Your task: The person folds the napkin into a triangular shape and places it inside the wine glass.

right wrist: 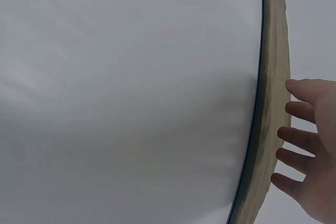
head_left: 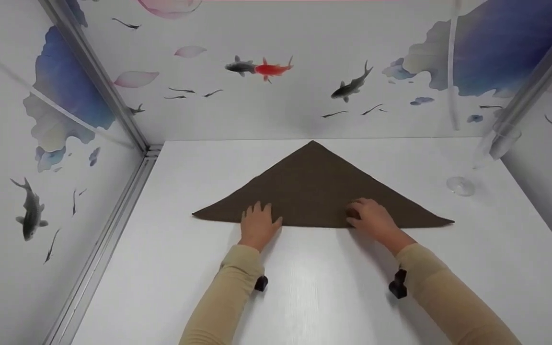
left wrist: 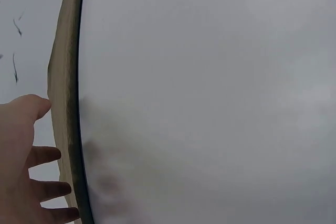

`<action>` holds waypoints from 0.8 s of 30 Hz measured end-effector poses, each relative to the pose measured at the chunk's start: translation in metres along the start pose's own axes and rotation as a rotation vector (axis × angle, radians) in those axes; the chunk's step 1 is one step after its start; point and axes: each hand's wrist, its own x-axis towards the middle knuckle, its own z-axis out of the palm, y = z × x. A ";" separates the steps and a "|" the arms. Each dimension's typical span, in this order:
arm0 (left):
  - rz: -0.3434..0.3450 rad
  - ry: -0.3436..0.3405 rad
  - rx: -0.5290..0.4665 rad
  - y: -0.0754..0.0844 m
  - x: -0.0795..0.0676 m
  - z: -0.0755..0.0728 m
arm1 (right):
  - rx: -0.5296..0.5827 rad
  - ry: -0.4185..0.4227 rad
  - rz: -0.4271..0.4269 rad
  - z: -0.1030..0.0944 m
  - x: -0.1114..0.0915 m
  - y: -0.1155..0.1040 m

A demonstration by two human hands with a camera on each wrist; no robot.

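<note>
A brown cloth (head_left: 312,187) lies on the white table as a wide triangle, its peak at the back and its long straight edge towards me. My left hand (head_left: 259,225) rests near the left part of that edge, fingers spread and pointing forward over the cloth. Further right, my right hand (head_left: 374,220) is at the same edge, its fingers gently bent over the cloth. In the left wrist view the cloth (left wrist: 67,77) shows edge-on beside spread fingers (left wrist: 50,188). The right wrist view likewise has separated fingers (right wrist: 299,137) alongside the cloth (right wrist: 273,77).
A clear stemmed glass (head_left: 460,186) stands at the back right of the table (head_left: 300,287). White panels with painted fish and petals enclose the table at the back and both sides. A metal rail (head_left: 113,211) runs along the left side.
</note>
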 end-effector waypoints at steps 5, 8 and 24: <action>0.031 0.018 0.019 0.028 0.007 0.006 | -0.032 -0.033 0.027 -0.002 0.005 0.014; 0.054 0.049 0.050 0.044 0.011 0.009 | -0.040 -0.079 0.028 -0.005 0.012 0.016; -0.227 -0.138 0.190 0.086 0.021 0.018 | -0.149 -0.299 -0.050 -0.020 0.042 0.014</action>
